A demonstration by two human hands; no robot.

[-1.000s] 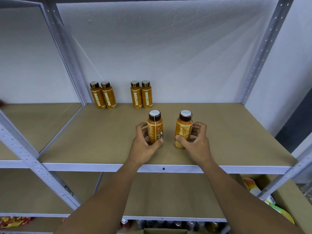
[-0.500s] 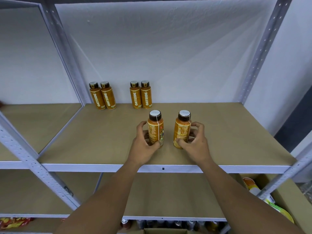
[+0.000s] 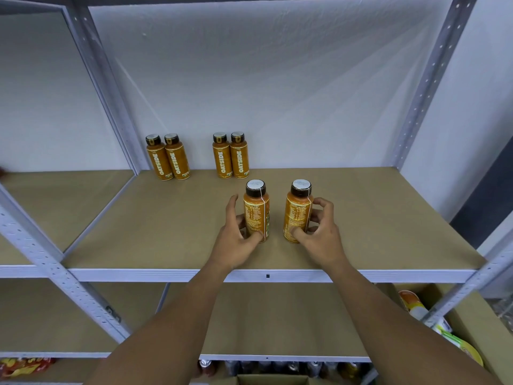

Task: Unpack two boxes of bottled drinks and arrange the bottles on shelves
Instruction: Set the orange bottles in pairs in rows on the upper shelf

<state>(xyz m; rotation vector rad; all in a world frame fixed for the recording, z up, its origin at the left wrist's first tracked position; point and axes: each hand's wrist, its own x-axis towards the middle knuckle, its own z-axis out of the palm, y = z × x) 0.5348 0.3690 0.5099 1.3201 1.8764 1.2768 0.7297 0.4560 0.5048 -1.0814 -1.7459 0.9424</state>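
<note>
On the shelf (image 3: 388,218), left hand (image 3: 236,243) and right hand (image 3: 322,240) curled round upright, cap-up bottles (image 3: 256,215)

Single head-worn wide-angle view
Looks forward and down, close over the brown board shelf (image 3: 166,232), its front edge toward 6 o'clock.

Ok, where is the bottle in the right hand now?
Head view, right of centre: the bottle stands upright on the shelf, gripped by the right hand, beside the second bottle in the left hand, in front of the four back bottles.
</note>
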